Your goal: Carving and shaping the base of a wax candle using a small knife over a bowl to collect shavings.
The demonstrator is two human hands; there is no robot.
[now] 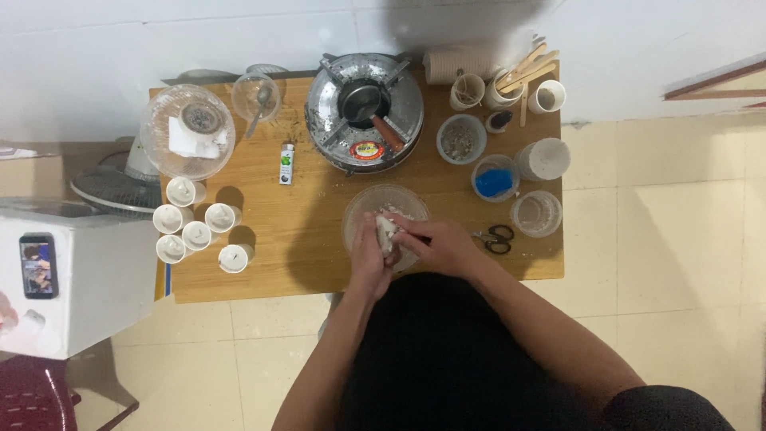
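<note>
White lump (388, 231) (long axis toward the stove (365, 112)) is pinched between left hand (369, 254) and right hand (435, 246).

White lump (388, 232) half hidden between both hands (bowl (363, 206) bottom covered too).

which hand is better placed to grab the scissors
Right. The right hand works at the clear bowl close beside the scissors, which lie on its side of the table. The left hand would probably have to cross over.
</note>
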